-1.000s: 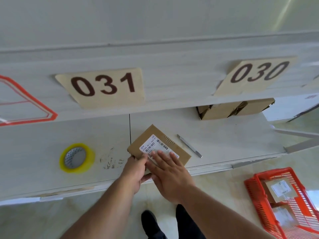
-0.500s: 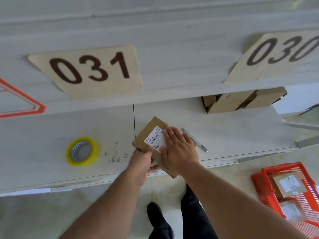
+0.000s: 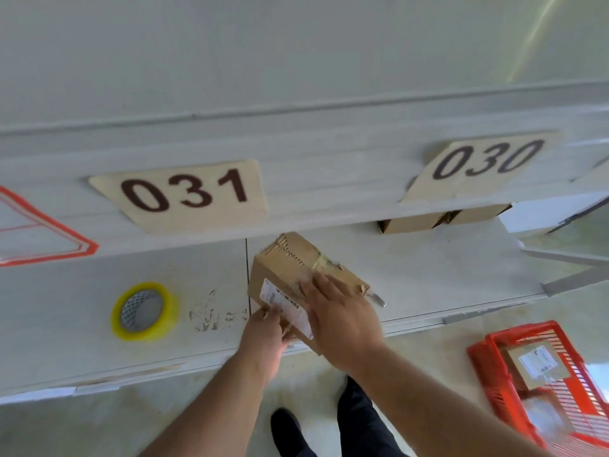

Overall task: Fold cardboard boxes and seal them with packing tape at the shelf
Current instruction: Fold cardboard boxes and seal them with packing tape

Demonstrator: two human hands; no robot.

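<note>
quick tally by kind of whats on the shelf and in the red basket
cardboard boxes on the shelf: 2, the taped box under both hands and an open box further back
tape roll: 1
metal tool: 1
labelled parcels in the red basket: at least 1, the rest is blurred
total: 5

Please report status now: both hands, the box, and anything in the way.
Left hand grips box at near edge; right hand flat on top. Box tilted on shelf. Tape roll apart, left. Metal tool beside box.

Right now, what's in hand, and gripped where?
The cardboard box: left hand grips its near lower corner by the label, right hand lies flat on its top face.
</note>
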